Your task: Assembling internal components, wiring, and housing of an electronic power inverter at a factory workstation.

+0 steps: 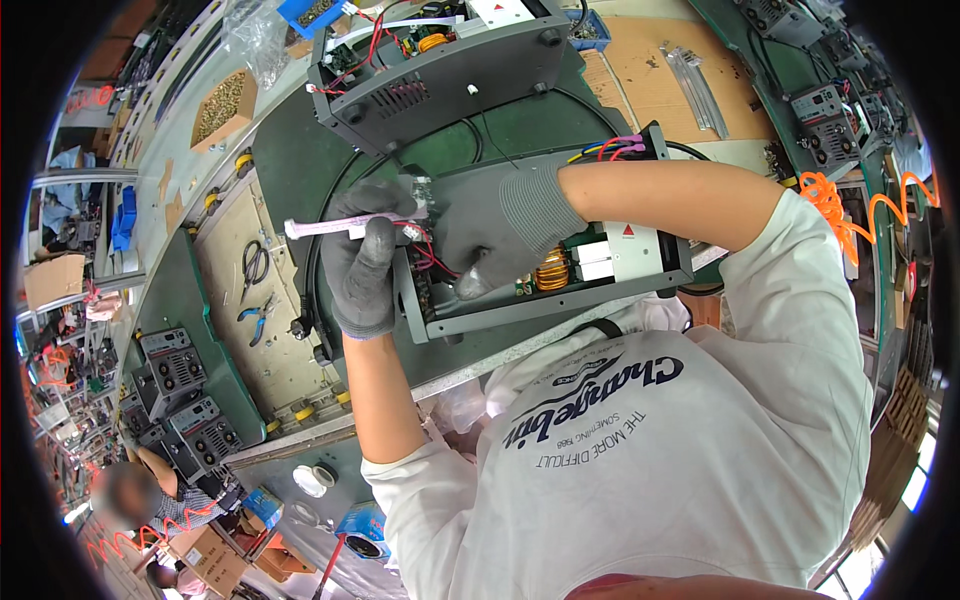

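Observation:
Both my hands wear dark grey gloves. My left hand [362, 275] is closed at the left end of an open dark metal case [560, 312], its fingers and thumb around a pale pinkish flat strip [318, 227] like a ribbon cable. My right hand [490, 222] reaches over the case, fingers bent toward the same end; what its fingertips grip is hidden. Thin red wires [432, 258] run between the hands into the case. Inside the case sit a copper-wound coil [552, 270], white blocks [594, 262] and a white panel [634, 252].
Beyond stands a second open case [450, 85]. At left lie scissors [256, 262], blue-handled pliers [257, 322] and a box of small screws [222, 108]. Metal rods [697, 92] rest on cardboard at far right. Finished-looking units [205, 435] stand lower left, near another person [165, 485].

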Motion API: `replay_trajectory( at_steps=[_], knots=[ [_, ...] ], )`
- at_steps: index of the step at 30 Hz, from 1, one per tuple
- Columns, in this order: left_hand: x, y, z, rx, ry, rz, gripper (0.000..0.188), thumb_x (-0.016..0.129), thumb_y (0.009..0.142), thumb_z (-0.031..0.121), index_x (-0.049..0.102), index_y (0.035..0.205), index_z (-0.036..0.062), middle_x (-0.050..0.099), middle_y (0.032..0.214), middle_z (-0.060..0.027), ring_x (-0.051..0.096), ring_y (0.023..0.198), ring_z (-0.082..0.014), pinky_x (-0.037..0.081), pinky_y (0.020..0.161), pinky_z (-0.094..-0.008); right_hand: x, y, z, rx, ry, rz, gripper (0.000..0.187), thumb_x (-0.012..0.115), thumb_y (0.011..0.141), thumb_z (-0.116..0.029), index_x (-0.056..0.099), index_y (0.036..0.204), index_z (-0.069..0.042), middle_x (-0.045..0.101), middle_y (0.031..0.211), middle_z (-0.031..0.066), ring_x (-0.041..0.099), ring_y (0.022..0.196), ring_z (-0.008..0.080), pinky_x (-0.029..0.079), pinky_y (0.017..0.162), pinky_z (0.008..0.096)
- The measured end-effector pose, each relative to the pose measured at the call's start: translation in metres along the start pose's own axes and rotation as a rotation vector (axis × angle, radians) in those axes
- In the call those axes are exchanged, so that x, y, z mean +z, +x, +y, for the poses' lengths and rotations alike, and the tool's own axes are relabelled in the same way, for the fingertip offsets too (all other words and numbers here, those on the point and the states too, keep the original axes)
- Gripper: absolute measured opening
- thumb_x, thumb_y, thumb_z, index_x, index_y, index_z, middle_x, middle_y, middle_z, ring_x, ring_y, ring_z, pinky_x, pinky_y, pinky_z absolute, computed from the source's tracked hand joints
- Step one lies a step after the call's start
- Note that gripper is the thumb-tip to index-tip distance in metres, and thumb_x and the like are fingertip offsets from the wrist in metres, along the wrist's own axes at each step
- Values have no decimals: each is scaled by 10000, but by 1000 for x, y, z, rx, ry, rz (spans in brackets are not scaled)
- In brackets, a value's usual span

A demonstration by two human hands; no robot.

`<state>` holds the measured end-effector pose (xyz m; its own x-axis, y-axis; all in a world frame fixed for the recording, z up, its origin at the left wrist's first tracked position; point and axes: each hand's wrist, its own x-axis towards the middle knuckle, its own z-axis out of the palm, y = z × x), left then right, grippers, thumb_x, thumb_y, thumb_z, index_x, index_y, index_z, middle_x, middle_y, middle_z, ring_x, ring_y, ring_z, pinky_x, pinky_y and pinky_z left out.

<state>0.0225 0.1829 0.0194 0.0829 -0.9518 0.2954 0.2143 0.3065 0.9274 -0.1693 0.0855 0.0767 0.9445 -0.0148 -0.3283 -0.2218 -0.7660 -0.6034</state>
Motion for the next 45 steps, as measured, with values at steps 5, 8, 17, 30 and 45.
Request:
replay_trajectory(
  at_steps=[5,8,17,30,45],
  knots=[
    [11,8,5,-57,47,-24,466,700,951,411,608,1138,-6,637,1060,-112,589,962,-196,448,915,-358,13,11,-10,95,-68,57,330,542,951,-331,723,1078,-85,714,973,150,657,934,348,502,853,462],
    [12,10,9,-187,99,-28,538,658,968,488,610,1164,-11,639,1087,-107,584,978,-182,445,912,-344,8,3,8,-176,78,-10,305,564,937,-303,719,1073,-78,718,989,147,654,949,338,494,869,453],
    [-11,35,-52,-120,40,-108,700,445,976,711,580,937,25,589,992,-112,535,1002,-268,398,1030,-455,28,13,-26,234,-179,123,333,539,925,-337,759,1004,-100,740,901,156,720,827,377,576,772,476],
    [-32,44,-92,-145,-308,-4,740,312,1038,644,594,796,4,451,798,-95,411,788,-246,391,809,-404,12,0,6,-150,63,-8,284,580,907,-305,747,1045,-123,734,941,133,696,900,323,526,795,458],
    [1,51,-71,-110,-372,-67,697,254,1061,614,546,856,15,540,858,-128,468,765,-213,399,695,-351,27,-3,-8,121,-220,910,299,811,765,-280,634,967,-149,660,790,28,676,710,262,510,588,407]
  ],
)
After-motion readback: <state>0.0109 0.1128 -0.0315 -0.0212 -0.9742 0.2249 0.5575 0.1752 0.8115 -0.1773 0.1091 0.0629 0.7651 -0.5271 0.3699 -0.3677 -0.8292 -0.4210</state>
